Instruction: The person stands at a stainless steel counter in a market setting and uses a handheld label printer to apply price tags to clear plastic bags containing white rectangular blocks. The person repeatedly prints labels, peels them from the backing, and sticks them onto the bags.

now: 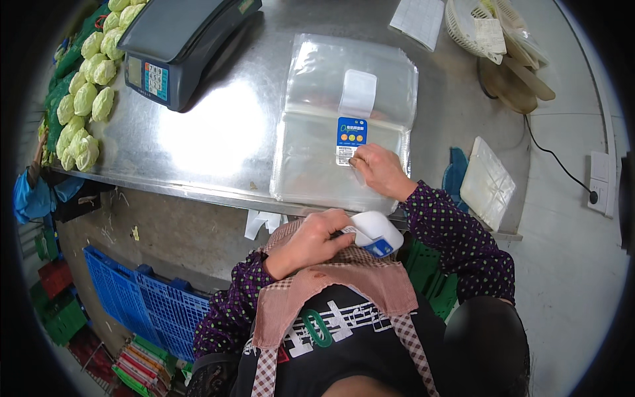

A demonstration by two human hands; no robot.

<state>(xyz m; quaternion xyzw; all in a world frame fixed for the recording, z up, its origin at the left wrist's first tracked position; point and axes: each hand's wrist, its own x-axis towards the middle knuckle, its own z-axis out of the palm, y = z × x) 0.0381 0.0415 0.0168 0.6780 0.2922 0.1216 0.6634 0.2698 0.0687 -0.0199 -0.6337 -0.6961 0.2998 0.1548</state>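
Observation:
A stack of clear plastic bags (311, 155) lies flat near the front edge of the metal table. A blue-and-white label (352, 132) rests on the top bag, below a blank whitish panel (359, 92). My right hand (383, 173) is closed, its fingertips pinched at the label's lower right corner. Over my lap, my left hand (311, 241) closes around a roll of labels (385, 227), thumb and fingers at its left side. A strip with a blue label curls off the roll's front. The fingers of my left hand partly cover the roll.
A grey weighing scale (178, 49) stands at the back left, beside piled cabbages (86, 92). At right lie a wrapped white packet (486, 182) and a blue item (455, 175). White baskets (466, 23) sit far right. A blue pallet (149, 298) is below the table.

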